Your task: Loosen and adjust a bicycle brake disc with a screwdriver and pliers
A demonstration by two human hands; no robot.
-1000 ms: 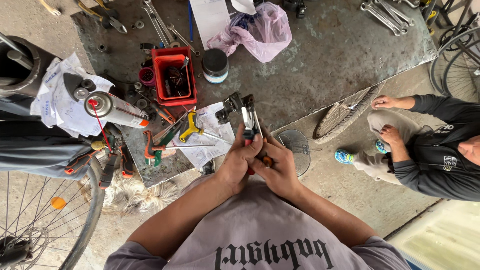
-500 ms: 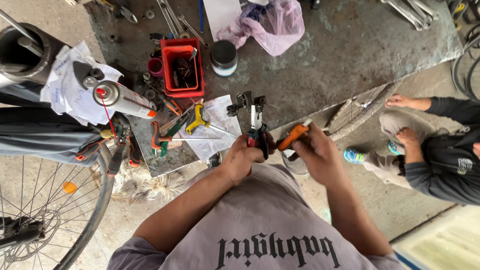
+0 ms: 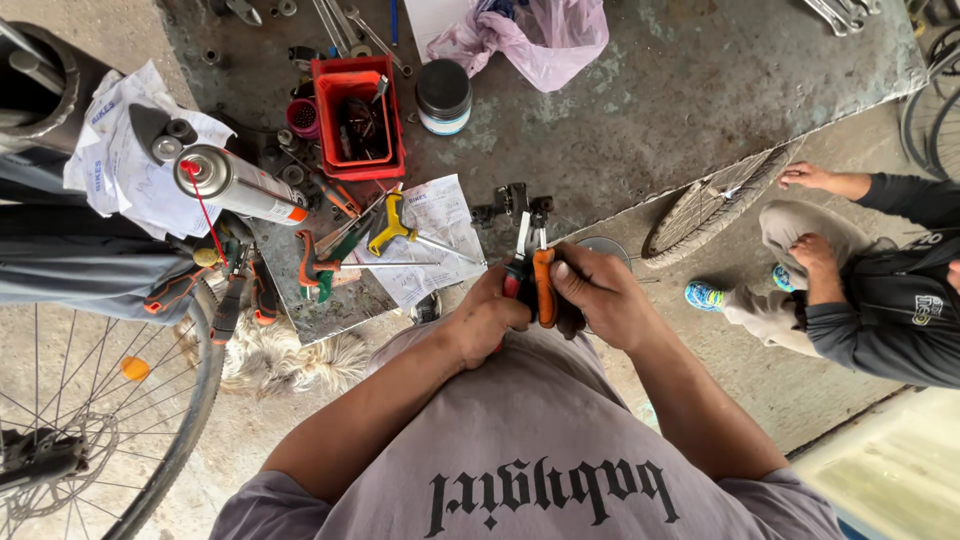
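My left hand (image 3: pixel 485 322) and my right hand (image 3: pixel 600 295) meet in front of my chest, over the edge of the workbench (image 3: pixel 700 110). The right hand is closed on orange-handled pliers (image 3: pixel 543 287), whose metal jaws point up at a small black bicycle brake part (image 3: pixel 515 205). My left hand grips the lower end of that brake part, right beside the pliers' handles. Exactly where the jaws bite is hidden by the part.
On the bench lie a red bin (image 3: pixel 360 115), a spray can (image 3: pixel 235 183), a black tub (image 3: pixel 443 95), a pink plastic bag (image 3: pixel 545 40), papers and hand tools (image 3: pixel 385 235). A bicycle wheel (image 3: pixel 95 400) stands at the left. Another person (image 3: pixel 860 290) crouches by a wheel (image 3: pixel 715 200) at the right.
My right hand has swung back in from the right with the orange-handled pliers, bringing them against the brake part in my left hand. The view has moved closer to the bench.
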